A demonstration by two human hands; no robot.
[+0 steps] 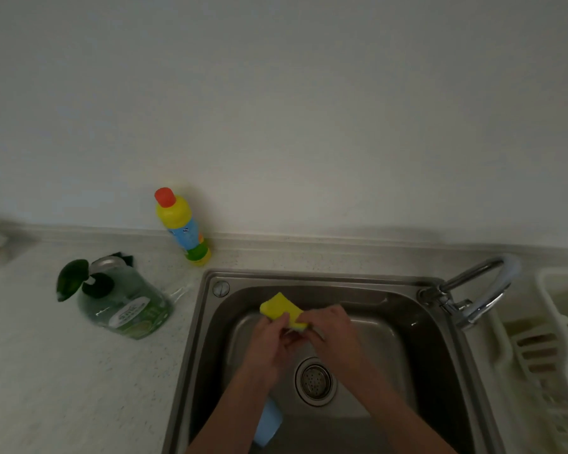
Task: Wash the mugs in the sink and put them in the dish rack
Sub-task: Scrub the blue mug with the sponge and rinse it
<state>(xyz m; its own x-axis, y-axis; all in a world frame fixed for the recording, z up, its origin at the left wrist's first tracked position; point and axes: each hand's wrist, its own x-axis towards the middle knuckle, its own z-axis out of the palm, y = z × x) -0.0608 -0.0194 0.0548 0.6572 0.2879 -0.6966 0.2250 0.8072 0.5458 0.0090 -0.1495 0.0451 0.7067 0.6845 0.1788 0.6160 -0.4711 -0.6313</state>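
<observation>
I see both hands over the sink (440, 326), meeting above the basin. My left hand (271, 339) has its fingers curled round the near end of the sponge (281, 308), which is yellow and sticks out beyond the fingertips, away from me. My right hand (332, 329) is curled against the sponge's other side; I cannot tell whether it pinches the sponge or some small pale thing between the two hands, since the fingers hide it.

A blue mug (268, 424) lies in the basin under my left forearm, near the basin's near-left corner, partly hidden. The drain (313, 381) sits just below the right wrist.

The tap (476, 296) stands right of the right hand. The rack (548, 348), white, is farther right, on the counter. Left of the left hand, well apart: a green soap jug (122, 299) and, behind it by the wall, a yellow bottle (182, 224) with a red cap.
</observation>
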